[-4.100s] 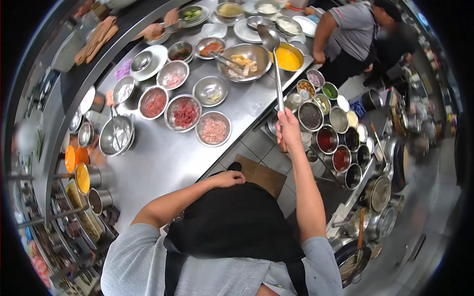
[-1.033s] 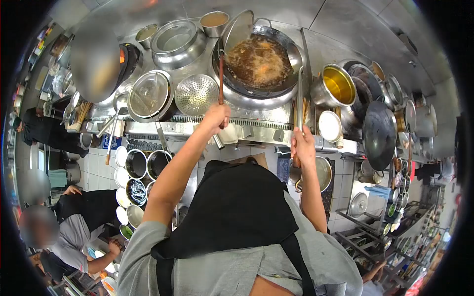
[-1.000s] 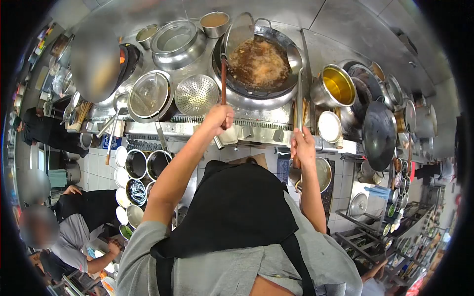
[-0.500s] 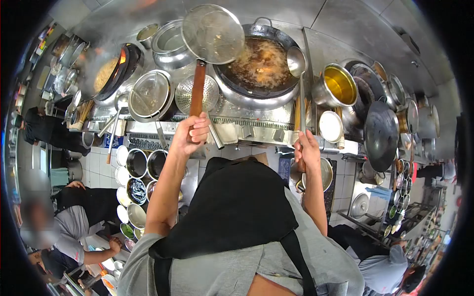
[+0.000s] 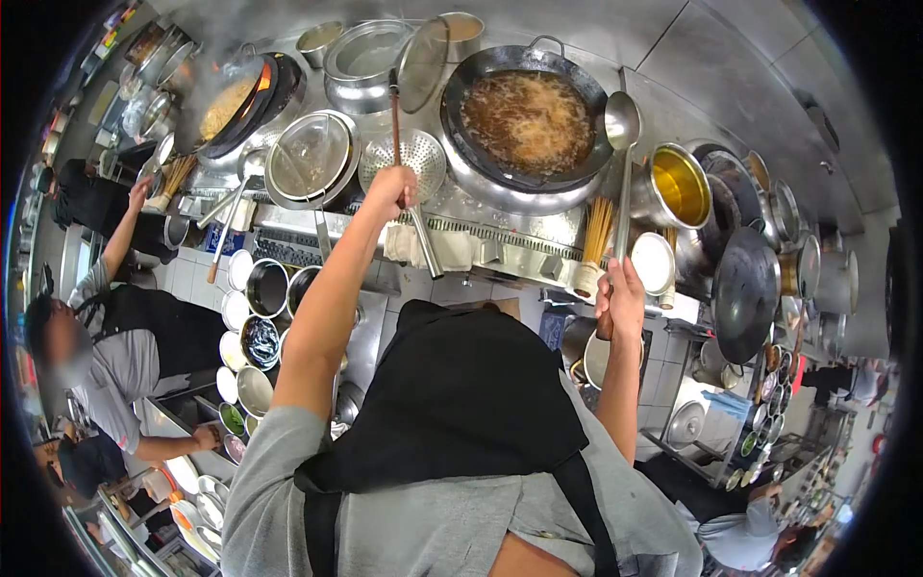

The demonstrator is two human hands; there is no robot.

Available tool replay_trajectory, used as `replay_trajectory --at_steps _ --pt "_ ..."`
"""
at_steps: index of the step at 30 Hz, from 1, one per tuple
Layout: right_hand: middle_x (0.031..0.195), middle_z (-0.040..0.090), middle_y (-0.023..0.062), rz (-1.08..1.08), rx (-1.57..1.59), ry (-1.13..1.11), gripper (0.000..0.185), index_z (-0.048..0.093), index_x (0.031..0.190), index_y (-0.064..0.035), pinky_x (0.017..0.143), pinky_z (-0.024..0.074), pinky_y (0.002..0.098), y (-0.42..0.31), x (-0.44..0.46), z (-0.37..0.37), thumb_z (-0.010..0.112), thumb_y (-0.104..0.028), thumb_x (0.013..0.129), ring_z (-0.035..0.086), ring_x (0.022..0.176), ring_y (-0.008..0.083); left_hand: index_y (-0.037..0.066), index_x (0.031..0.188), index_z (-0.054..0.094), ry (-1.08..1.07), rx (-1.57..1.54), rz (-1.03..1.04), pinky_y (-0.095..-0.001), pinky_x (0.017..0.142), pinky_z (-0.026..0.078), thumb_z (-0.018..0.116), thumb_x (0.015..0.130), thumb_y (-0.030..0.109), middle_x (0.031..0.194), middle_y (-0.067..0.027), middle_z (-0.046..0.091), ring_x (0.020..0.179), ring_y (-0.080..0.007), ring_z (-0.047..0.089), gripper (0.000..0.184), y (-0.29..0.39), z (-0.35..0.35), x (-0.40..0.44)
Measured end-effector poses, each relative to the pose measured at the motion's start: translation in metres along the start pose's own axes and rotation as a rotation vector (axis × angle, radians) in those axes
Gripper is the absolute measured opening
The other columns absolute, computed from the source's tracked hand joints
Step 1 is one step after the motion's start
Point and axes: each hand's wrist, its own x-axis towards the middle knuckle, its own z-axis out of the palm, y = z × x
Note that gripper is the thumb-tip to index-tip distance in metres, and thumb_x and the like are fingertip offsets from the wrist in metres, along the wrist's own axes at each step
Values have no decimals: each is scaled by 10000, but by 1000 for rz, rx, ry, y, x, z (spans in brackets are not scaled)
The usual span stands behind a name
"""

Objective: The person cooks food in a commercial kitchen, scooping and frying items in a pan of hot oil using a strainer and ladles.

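Observation:
My left hand [image 5: 390, 190] is closed round the wooden handle of a mesh strainer [image 5: 423, 65], which is held up on edge, left of the large wok [image 5: 461, 154]. Bubbling brown oil [image 5: 528, 120] with pale foam fills the wok. Wrapped round the brown handle end of a metal ladle [image 5: 623, 123], my right hand [image 5: 620, 300] is at the stove's front edge; the ladle's bowl is by the wok's right rim. Beneath the strainer's handle lies a perforated skimmer [image 5: 415, 165].
A second wok [image 5: 231, 111] with food and flame stands at the left. Right of the large wok are a pot of yellow oil [image 5: 679, 188], bamboo sticks [image 5: 597, 231] and a dark empty wok [image 5: 746, 298]. A co-worker [image 5: 106, 385] stands at the left.
The strainer has swung from nearly flat to on edge, above the skimmer. My right hand and the ladle are a little farther right in view. The view has turned slightly, and the co-worker's arm now reaches forward.

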Motion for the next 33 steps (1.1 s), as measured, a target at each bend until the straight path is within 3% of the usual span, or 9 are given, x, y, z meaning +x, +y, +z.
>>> replay_trajectory --at_steps 3,8,14,16,19,20,24,27,33 --pt "607 455 -9 -20 -1 14 215 503 1044 -59 307 352 217 -4 -7 -3 521 -266 990 413 383 66 94 663 432 102 103 106 -272 352 287 509 799 51 532 17 403 394 -105 359 162 -5 1 -57" --pt "608 453 -11 -16 55 30 234 506 1140 -58 310 349 213 -6 -14 -8 517 -238 991 404 380 60 123 901 372 38 -41 34 -252 322 274 490 831 49 582 25 401 378 -86 357 156 5 39 -154" --pt "595 447 -15 2 -22 30 196 494 981 -69 307 359 220 -12 6 -8 537 -261 982 412 385 59 82 769 432 34 47 12 -268 340 304 502 829 64 547 23 410 375 -104 375 94 -28 97 -124" --pt "590 452 -15 6 -39 53 204 501 989 -67 297 356 227 -5 12 -8 546 -265 977 411 381 60 97 766 418 -11 -86 -119 -244 363 278 504 845 44 568 41 368 424 -77 353 128 -35 116 -120" --pt "594 461 -15 -30 -51 34 205 504 996 -62 302 371 221 -4 10 -6 551 -260 974 415 375 64 106 744 415 -287 -506 -303 -205 366 253 474 866 41 596 55 335 437 -44 302 151 -41 110 -109" --pt "596 463 -13 -29 -18 19 201 505 999 -63 303 371 220 -3 9 -8 552 -258 973 417 377 66 119 738 401 -316 -510 -327 -198 364 245 469 877 38 611 59 342 438 -30 300 174 -45 106 -110" --pt "606 469 4 40 202 39 221 527 1089 -60 311 366 237 -9 2 -22 559 -244 972 423 381 84 138 778 407 -157 -258 -233 -236 356 253 498 915 94 566 66 322 420 -52 307 170 -58 96 -135" --pt "610 472 2 -21 175 96 239 538 1148 -67 314 356 233 -12 0 -38 543 -237 979 423 380 84 130 882 399 -96 -87 -104 -235 329 273 502 860 58 575 45 356 395 -61 329 127 -56 92 -148" --pt "561 453 -10 -144 -239 431 280 515 1177 -37 313 334 241 -11 14 -85 530 -229 974 412 364 84 93 897 390 -36 120 53 -246 300 265 488 836 28 571 11 381 354 -82 324 132 -53 88 -148"
